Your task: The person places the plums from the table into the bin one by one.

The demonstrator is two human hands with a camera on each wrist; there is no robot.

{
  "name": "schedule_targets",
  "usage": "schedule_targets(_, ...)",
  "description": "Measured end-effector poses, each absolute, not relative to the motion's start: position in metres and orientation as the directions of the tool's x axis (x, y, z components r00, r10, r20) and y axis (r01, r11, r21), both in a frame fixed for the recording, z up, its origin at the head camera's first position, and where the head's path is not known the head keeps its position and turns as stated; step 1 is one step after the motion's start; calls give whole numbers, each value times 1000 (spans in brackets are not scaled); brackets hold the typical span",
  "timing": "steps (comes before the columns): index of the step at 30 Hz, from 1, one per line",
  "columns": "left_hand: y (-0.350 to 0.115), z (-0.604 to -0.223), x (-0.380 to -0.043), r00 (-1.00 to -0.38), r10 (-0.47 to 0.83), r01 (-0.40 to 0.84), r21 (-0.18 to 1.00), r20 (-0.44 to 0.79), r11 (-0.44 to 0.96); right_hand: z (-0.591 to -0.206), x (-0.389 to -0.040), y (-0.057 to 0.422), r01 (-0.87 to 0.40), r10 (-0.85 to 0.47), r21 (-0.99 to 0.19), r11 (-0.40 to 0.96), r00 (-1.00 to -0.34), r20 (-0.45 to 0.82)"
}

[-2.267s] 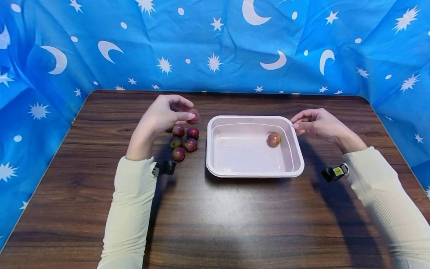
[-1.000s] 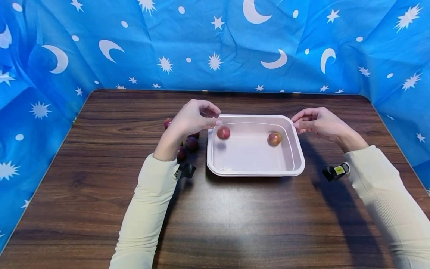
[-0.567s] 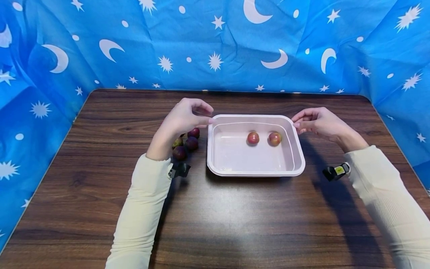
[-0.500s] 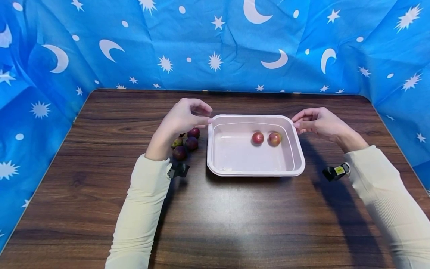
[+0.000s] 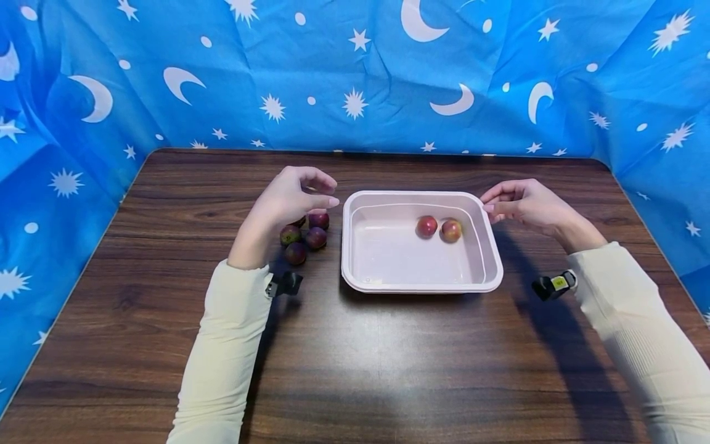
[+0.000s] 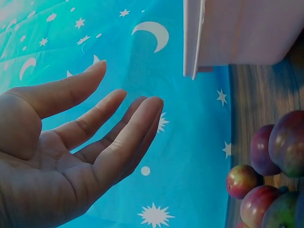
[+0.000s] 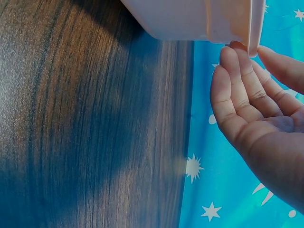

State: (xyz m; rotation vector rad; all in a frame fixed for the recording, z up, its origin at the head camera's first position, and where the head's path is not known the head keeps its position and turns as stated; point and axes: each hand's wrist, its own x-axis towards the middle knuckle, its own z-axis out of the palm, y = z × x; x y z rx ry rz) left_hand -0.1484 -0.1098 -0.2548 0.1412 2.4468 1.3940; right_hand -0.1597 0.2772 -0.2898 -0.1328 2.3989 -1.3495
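Note:
In the head view, a white plastic tray (image 5: 387, 256) stands mid-table with two reddish plums (image 5: 426, 226) inside, side by side near its right end. My right hand (image 5: 527, 205) pinches the tray's right rim; the right wrist view shows the thumb on one side of the rim (image 7: 255, 28) and fingertips on the other. Left of the tray, my left hand (image 5: 289, 196) hovers with relaxed, parted fingers, holding nothing. Beneath and in front of it lies a cluster of dark red and greenish plums (image 5: 316, 238), partly hidden by the hand. Several plums (image 6: 259, 205) also show in the left wrist view.
A dark wood-grain table (image 5: 377, 370) carries everything. Behind and beside it hangs a blue cloth (image 5: 333, 74) with white moons and stars. Small black wrist cameras (image 5: 285, 283) are strapped to both cream sleeves.
My left hand carried a plum from the cluster to the tray and let it go. That plum rolled right, beside the other one. The left hand then moved back left; the right hand stayed on the rim.

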Motion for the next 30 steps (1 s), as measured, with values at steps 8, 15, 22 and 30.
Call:
schedule_targets(8, -123, -256, -149, -944, 231, -84, 848, -236, 523, -291, -160, 278, 102, -264, -842, 530, -924, -278)
schedule_targets(15, -135, -256, -148, -954, 207, -69, 834, -215, 548, -292, -161, 278, 110, -265, -847, 521, -922, -283)
schedule_targets(22, -152, -256, -147, -961, 185, -79, 843, -207, 533, -291, -160, 278, 123, -264, -851, 511, -919, -291)
schedule_targets(30, -169, -261, -147, -960, 175, -86, 829, -217, 552, -291, -161, 278, 110, -274, -853, 510, -919, -283)
